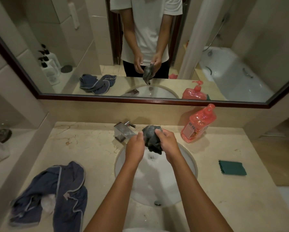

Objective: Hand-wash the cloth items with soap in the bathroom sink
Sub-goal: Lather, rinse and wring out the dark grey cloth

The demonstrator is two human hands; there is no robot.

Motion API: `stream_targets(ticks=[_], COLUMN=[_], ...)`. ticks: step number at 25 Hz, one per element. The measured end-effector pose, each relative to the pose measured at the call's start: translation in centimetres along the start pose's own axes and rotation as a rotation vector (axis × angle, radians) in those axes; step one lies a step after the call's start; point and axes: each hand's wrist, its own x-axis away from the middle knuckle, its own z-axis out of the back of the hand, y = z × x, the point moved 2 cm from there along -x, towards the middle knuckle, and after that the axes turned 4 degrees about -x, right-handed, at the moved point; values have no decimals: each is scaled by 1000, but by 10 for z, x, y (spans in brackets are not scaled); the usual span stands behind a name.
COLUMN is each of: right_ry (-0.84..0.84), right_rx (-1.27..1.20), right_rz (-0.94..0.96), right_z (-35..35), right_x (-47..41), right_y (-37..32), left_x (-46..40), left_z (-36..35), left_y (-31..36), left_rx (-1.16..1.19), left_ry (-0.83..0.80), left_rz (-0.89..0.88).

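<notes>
Head view: we hold a dark wet cloth [153, 139] bunched above the white sink [193, 162], just in front of the faucet [123, 131]. Our right hand [169, 143] grips it with fingers curled round its top; our left hand [134, 147] touches its side, fingers fairly straight. A blue-grey cloth [56, 193] lies crumpled on the desk [93, 144] to the left, a red soap bottle [197, 124] stands to the right.

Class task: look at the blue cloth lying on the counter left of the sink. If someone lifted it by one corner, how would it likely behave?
The blue cloth would probably hang limp, since it already lies crumpled in soft folds on the counter. It may feel heavier than it looks and slippery: white suds sit on it, suggesting it is wet and soapy. It seems unlikely to roll or break.
</notes>
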Motion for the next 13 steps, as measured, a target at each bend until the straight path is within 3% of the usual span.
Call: stream_targets(ticks=[5, 10, 13], right_ry=[-85, -123, -75], right_rx=[-104, -458, -315], right_rz=[-83, -188, -175], right_z=[-11, -12, -7], right_x=[19, 24, 26], right_y=[8, 22, 18], left_x=[14, 15, 17], left_z=[-6, -5, -1], left_y=[-2, -8, -10], left_rx=[262, 159, 77], left_ry=[-234, -169, -154], left_rz=[116, -1, -92])
